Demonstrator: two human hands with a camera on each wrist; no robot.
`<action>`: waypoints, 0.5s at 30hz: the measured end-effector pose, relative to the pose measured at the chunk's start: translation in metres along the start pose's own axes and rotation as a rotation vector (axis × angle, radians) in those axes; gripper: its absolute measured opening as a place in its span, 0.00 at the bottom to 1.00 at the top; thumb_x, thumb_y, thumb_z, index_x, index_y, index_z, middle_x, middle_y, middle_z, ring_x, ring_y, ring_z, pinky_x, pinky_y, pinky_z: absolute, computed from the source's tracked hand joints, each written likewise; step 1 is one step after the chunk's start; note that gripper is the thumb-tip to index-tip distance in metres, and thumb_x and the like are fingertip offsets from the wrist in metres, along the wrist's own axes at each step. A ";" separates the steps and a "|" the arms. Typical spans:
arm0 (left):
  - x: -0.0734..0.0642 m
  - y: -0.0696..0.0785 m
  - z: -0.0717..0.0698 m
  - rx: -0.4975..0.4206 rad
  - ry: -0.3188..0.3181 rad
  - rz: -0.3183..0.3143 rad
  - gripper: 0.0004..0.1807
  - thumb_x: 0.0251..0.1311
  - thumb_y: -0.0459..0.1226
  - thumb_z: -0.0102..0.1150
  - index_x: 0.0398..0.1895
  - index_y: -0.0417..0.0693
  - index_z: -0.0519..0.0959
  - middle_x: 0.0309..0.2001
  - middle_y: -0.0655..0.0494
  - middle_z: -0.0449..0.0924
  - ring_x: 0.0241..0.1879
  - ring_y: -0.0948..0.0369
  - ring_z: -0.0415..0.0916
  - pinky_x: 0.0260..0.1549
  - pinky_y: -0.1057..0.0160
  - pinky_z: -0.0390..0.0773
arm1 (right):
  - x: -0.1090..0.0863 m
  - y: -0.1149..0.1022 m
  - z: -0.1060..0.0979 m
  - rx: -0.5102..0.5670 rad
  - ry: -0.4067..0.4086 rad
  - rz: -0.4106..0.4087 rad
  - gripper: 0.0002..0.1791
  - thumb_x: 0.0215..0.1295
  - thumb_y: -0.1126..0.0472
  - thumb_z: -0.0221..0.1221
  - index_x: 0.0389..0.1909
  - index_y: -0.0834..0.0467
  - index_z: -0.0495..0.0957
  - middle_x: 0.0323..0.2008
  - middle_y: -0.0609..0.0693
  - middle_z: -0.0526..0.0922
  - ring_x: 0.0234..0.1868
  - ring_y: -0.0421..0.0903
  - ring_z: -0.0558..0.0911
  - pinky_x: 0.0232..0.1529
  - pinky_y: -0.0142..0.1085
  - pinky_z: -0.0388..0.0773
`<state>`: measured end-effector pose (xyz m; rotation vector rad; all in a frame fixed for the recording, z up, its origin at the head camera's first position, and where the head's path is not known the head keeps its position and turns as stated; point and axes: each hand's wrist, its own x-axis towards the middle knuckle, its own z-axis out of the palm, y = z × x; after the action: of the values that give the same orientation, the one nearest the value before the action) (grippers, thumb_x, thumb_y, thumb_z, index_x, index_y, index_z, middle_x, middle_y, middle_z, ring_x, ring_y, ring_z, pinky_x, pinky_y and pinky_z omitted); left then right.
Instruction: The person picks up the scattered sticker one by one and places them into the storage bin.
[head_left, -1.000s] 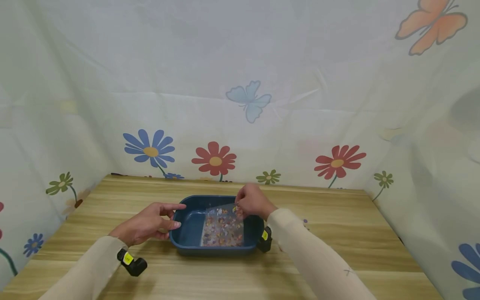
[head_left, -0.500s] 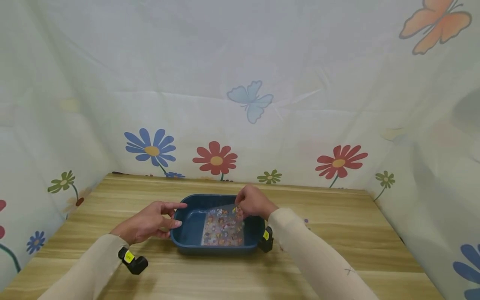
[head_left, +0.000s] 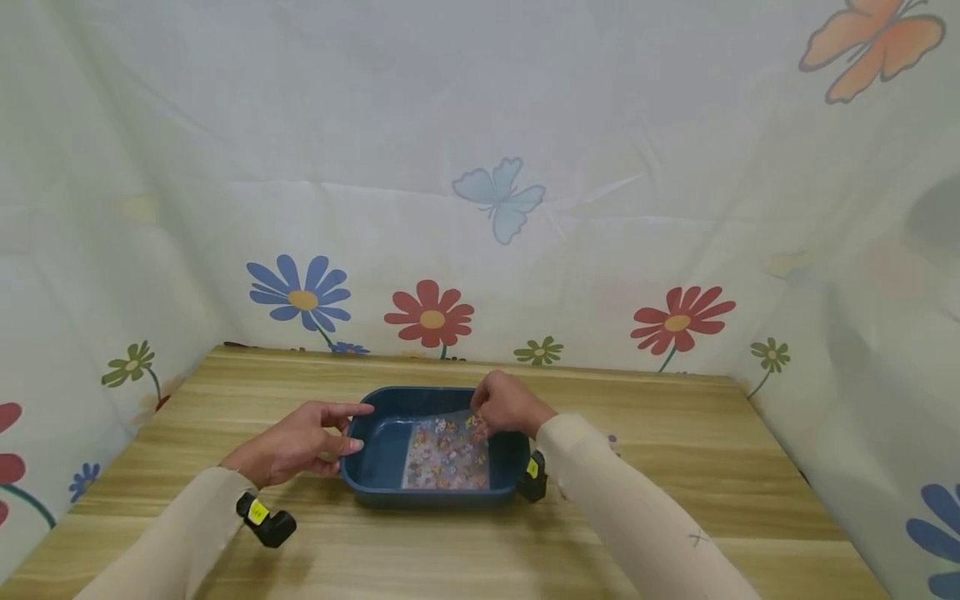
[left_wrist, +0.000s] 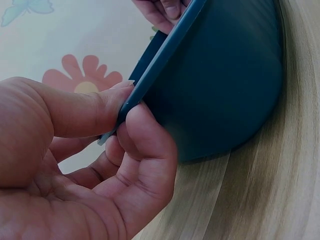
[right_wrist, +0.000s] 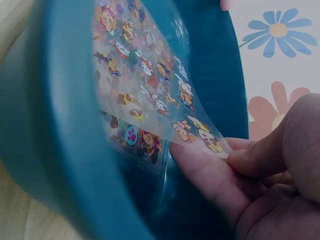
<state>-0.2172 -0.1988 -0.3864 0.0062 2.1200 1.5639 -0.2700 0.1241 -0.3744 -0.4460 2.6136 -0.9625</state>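
Observation:
A dark blue plastic basin (head_left: 386, 454) with rounded corners stands on the wooden table. Its left rim is pinched between thumb and curled fingers of my left hand (head_left: 303, 442), the index finger stretched along the rim. Inside the basin, towards the right, lies a clear sticker sheet (head_left: 446, 458) printed with small cartoon characters. Thumb and index finger of my right hand (head_left: 510, 404) pinch its upper right corner and hold it raised. In the right wrist view, more printed stickers (right_wrist: 145, 142) show beneath the lifted sticker sheet (right_wrist: 155, 75).
The light wooden table (head_left: 652, 467) extends around the basin on all sides. Behind it hangs a pale curtain (head_left: 360, 225) printed with flowers and butterflies. Black wrist cameras (head_left: 266, 521) sit on both cream sleeves.
Both hands keep their holds and nearly the same places. The sticker sheet's raised edge shifts slightly, and the head view tilts a little.

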 end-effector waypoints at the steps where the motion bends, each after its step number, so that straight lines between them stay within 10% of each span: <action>1: 0.000 0.000 0.000 0.000 -0.002 0.002 0.40 0.64 0.32 0.70 0.79 0.45 0.65 0.48 0.47 0.66 0.31 0.57 0.76 0.30 0.66 0.81 | 0.000 0.000 0.000 -0.017 0.000 -0.005 0.14 0.61 0.74 0.62 0.47 0.69 0.87 0.42 0.61 0.90 0.31 0.45 0.87 0.39 0.41 0.88; 7: -0.001 0.000 0.000 -0.002 -0.007 0.012 0.40 0.64 0.31 0.69 0.79 0.44 0.65 0.47 0.47 0.66 0.30 0.58 0.75 0.29 0.67 0.81 | -0.001 -0.004 -0.002 -0.121 0.004 -0.018 0.14 0.57 0.73 0.64 0.45 0.67 0.88 0.43 0.60 0.90 0.38 0.49 0.85 0.50 0.47 0.87; 15: -0.001 0.001 0.001 0.001 0.003 0.000 0.40 0.64 0.31 0.69 0.79 0.46 0.65 0.48 0.46 0.66 0.32 0.57 0.76 0.30 0.66 0.82 | 0.001 -0.001 -0.003 -0.191 0.027 -0.073 0.13 0.59 0.74 0.60 0.42 0.66 0.90 0.40 0.59 0.91 0.32 0.46 0.83 0.40 0.41 0.86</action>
<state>-0.2163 -0.1982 -0.3854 0.0044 2.1227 1.5641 -0.2724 0.1248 -0.3716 -0.5828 2.7430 -0.7480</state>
